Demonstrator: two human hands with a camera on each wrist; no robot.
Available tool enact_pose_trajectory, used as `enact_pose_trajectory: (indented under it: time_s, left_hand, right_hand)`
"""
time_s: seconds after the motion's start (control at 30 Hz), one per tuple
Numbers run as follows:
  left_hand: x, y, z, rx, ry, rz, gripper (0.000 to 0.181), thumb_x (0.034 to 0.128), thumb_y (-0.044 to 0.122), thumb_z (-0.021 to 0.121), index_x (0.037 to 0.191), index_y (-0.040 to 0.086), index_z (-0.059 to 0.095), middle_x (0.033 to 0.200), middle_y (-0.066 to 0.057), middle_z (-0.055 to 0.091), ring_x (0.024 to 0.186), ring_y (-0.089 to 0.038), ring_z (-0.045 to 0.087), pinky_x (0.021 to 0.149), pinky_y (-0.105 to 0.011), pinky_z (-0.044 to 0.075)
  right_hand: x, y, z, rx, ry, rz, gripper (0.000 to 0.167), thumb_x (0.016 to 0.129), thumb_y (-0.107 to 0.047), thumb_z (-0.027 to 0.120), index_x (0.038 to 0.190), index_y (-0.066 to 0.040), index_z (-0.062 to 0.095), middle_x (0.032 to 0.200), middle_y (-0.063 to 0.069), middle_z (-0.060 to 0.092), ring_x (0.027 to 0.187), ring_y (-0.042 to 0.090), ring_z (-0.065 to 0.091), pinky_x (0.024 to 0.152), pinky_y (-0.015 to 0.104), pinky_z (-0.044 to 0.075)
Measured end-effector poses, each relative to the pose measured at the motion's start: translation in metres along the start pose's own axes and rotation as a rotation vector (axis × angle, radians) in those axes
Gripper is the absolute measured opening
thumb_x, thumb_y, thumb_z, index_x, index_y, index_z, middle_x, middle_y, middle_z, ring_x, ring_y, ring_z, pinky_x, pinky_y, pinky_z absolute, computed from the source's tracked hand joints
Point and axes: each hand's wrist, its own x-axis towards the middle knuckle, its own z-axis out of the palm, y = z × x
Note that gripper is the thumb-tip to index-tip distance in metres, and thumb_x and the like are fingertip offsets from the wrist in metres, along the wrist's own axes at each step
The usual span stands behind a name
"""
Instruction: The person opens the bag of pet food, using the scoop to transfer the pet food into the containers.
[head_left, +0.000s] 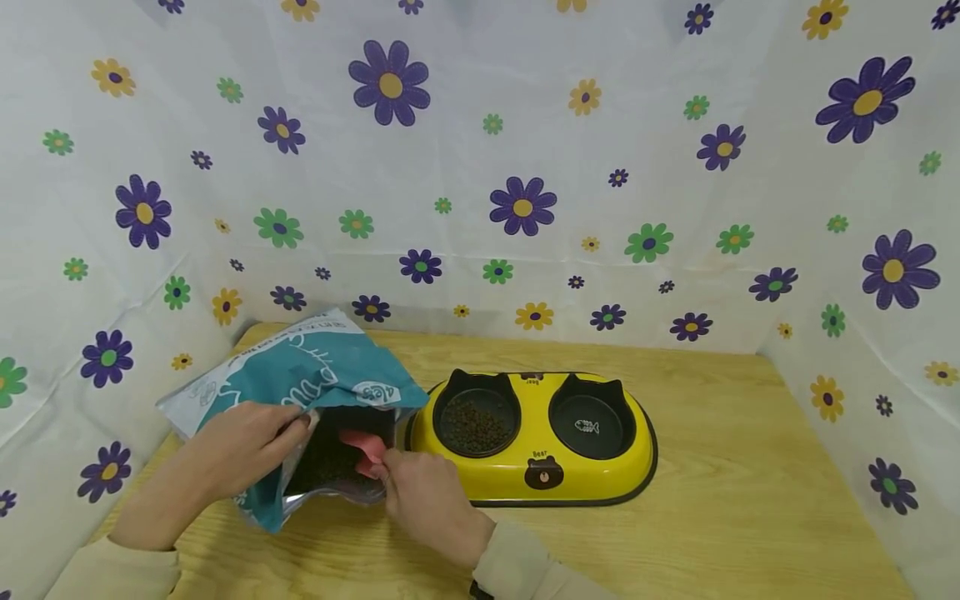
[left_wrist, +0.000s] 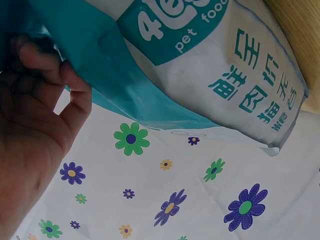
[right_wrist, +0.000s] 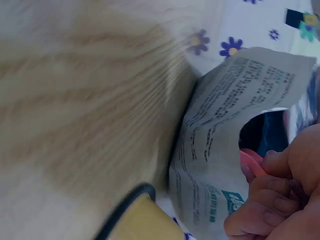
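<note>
A teal and white pet food bag (head_left: pixel 300 367) lies tilted on the table with its mouth toward me. My left hand (head_left: pixel 243 442) grips the bag's rim; in the left wrist view, the fingers of that hand (left_wrist: pixel 42 100) curl at the teal edge. With my right hand (head_left: pixel 431 500) I hold a pink scoop (head_left: pixel 363 446) by its handle, its front part inside the bag mouth. Dark kibble shows dimly inside. The right wrist view shows the right hand (right_wrist: pixel 285 195) curled round the scoop handle beside the bag's printed side panel (right_wrist: pixel 220 135).
Right of the bag stands a yellow double feeder (head_left: pixel 536 475). Its left black bowl (head_left: pixel 477 392) holds brown kibble (head_left: pixel 472 427); a fish-bone print marks the bottom of the right black bowl (head_left: pixel 592 446). Flower-patterned cloth (head_left: pixel 465 150) surrounds the wooden table (head_left: pixel 712 500) at the back and sides.
</note>
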Motion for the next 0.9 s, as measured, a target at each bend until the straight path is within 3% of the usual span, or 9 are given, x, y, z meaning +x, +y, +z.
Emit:
enact_pose_trajectory:
  time_s: [0.27, 0.4, 0.57, 0.8, 0.9]
  left_hand:
    - [-0.0002, 0.0013, -0.0039, 0.015, -0.008, -0.022, 0.037, 0.1059, 0.024, 0.053, 0.069, 0.025, 0.053, 0.059, 0.012, 0.041, 0.056, -0.001, 0.040, 0.056, -0.023, 0.035]
    - [-0.0004, 0.0009, -0.0036, 0.015, -0.017, -0.025, 0.036, 0.1060, 0.025, 0.053, 0.070, 0.025, 0.054, 0.060, 0.012, 0.042, 0.057, -0.001, 0.041, 0.056, -0.023, 0.035]
    - [0.0000, -0.0002, -0.0023, 0.021, -0.021, -0.023, 0.034, 0.1057, 0.025, 0.053, 0.072, 0.025, 0.056, 0.061, 0.012, 0.043, 0.058, -0.001, 0.041, 0.057, -0.023, 0.035]
    - [-0.0002, -0.0010, -0.0019, 0.024, -0.015, -0.023, 0.033, 0.1052, 0.025, 0.054, 0.073, 0.025, 0.057, 0.061, 0.012, 0.043, 0.059, -0.002, 0.043, 0.058, -0.024, 0.036]
    - [-0.0004, -0.0008, -0.0015, 0.010, -0.031, -0.028, 0.031, 0.1056, 0.026, 0.054, 0.075, 0.024, 0.059, 0.062, 0.012, 0.044, 0.060, -0.002, 0.044, 0.058, -0.024, 0.037]
  right_hand:
    - [0.0009, -0.0035, 0.0023, 0.216, -0.055, 0.126, 0.031, 0.105, -0.025, 0.058, 0.076, -0.013, 0.065, 0.057, -0.009, 0.043, 0.049, 0.001, 0.037, 0.046, 0.013, 0.026]
    - [0.0000, -0.0061, 0.0049, 0.443, -0.086, 0.208, 0.030, 0.105, -0.021, 0.057, 0.080, -0.009, 0.070, 0.059, -0.008, 0.044, 0.052, -0.001, 0.037, 0.048, 0.013, 0.029]
    - [-0.0021, -0.0067, 0.0061, 0.765, -0.151, 0.380, 0.034, 0.107, -0.024, 0.054, 0.086, -0.003, 0.071, 0.062, -0.007, 0.044, 0.053, 0.001, 0.037, 0.050, 0.017, 0.030]
    - [-0.0061, -0.0067, 0.0043, 0.966, -0.118, 0.492, 0.034, 0.106, -0.023, 0.055, 0.092, 0.001, 0.074, 0.080, 0.007, 0.068, 0.062, 0.002, 0.044, 0.058, 0.018, 0.038]
    - [-0.0076, -0.0066, 0.0033, 1.024, -0.119, 0.527, 0.033, 0.107, -0.022, 0.054, 0.093, 0.001, 0.074, 0.085, 0.009, 0.070, 0.066, 0.003, 0.045, 0.060, 0.018, 0.037]
